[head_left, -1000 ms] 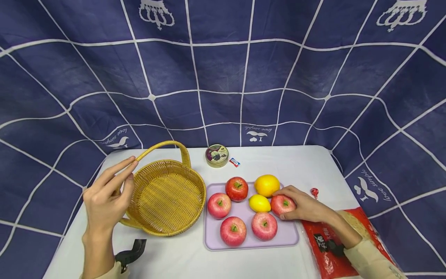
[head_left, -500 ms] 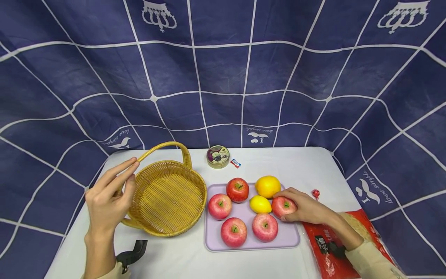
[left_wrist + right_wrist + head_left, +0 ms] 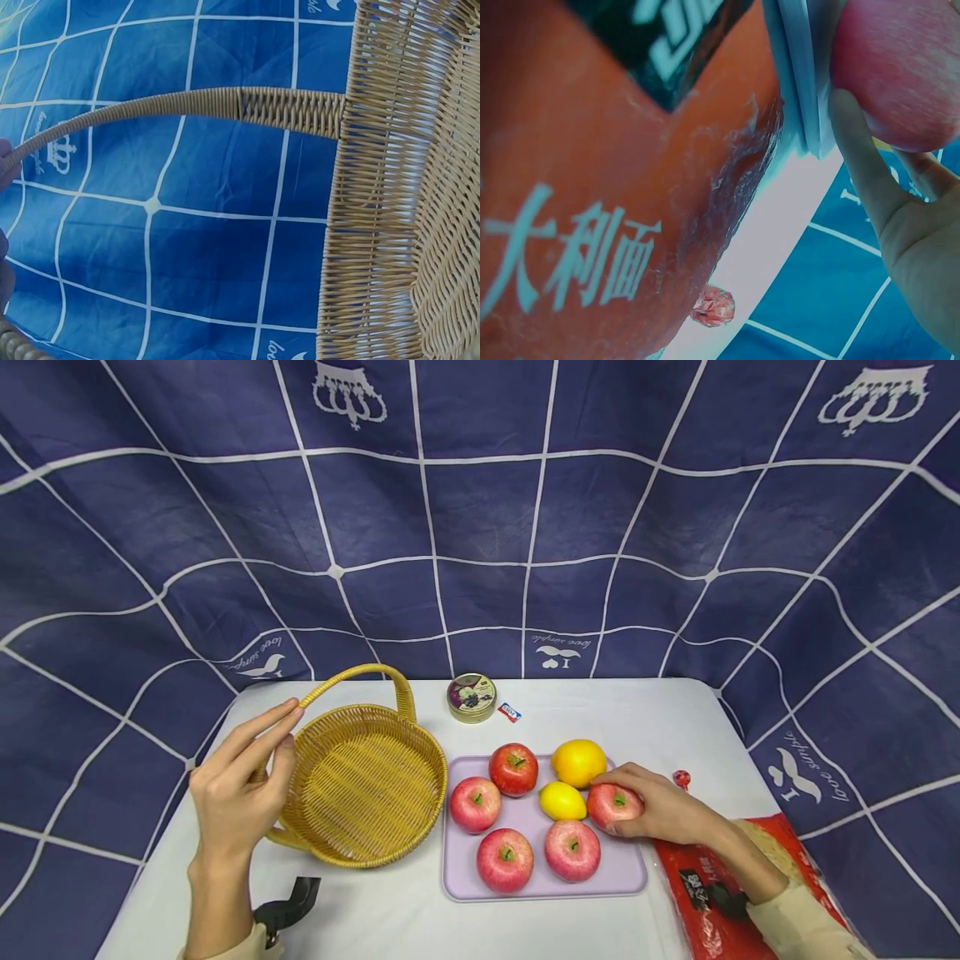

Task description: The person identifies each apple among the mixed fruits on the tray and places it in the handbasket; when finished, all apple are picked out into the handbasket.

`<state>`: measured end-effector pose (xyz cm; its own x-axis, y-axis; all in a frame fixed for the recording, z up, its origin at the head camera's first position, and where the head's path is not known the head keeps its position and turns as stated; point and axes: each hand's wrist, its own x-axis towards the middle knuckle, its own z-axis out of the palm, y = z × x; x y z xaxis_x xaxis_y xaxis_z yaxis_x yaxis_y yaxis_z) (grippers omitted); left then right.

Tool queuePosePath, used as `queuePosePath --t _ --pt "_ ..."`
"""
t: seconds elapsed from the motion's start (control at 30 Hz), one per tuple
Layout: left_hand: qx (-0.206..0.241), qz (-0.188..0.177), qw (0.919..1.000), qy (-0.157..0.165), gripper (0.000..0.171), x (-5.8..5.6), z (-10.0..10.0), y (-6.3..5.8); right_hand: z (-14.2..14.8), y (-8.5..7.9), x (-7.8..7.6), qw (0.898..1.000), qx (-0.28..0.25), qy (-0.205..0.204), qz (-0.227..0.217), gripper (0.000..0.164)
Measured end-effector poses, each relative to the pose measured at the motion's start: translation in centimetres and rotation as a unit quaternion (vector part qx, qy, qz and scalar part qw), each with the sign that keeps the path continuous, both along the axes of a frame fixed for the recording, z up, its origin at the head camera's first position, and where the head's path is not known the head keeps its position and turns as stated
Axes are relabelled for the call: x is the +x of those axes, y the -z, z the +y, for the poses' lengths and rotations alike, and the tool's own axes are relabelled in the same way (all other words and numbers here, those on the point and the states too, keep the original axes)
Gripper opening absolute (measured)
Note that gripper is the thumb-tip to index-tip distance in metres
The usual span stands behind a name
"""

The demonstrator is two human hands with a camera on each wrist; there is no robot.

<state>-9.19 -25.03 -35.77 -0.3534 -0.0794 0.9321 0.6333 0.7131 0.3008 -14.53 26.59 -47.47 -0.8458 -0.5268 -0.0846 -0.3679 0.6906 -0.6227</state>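
Observation:
My left hand (image 3: 243, 777) pinches the arched handle (image 3: 352, 672) of a round wicker basket (image 3: 367, 865), whose bare woven inside shows. In the left wrist view, fingertips stand at the handle (image 3: 187, 103) by the left edge. On the tray's right side, my right hand (image 3: 667, 803) grips a red apple (image 3: 611, 807), thumb in front and fingers behind. The right wrist view has this apple (image 3: 900, 67) between thumb and fingers, beside the tray's edge. The lilac tray (image 3: 457, 870) also bears several apples, a large yellow lemon (image 3: 579, 763) and a smaller lemon (image 3: 562, 801).
Behind the tray stand a round tin (image 3: 472, 698) and a small red-and-blue packet (image 3: 509, 712). A red noodle bag (image 3: 720, 922) lies under the right forearm, with a wrapped lollipop (image 3: 682, 779) beyond it. A dark checked cloth (image 3: 480, 510) hangs around the white table (image 3: 390, 918).
The head view has shifted slightly. Both hands keep their places, the left at the basket handle and the right around the apple on the tray.

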Motion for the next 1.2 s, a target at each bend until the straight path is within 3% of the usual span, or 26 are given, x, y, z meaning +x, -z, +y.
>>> queuePosePath --t 1.2 --pt "0.008 0.001 1.0000 0.002 0.021 -0.1 -0.5 0.8 -1.3 -2.0 0.1 0.998 -0.032 0.031 0.039 0.061"
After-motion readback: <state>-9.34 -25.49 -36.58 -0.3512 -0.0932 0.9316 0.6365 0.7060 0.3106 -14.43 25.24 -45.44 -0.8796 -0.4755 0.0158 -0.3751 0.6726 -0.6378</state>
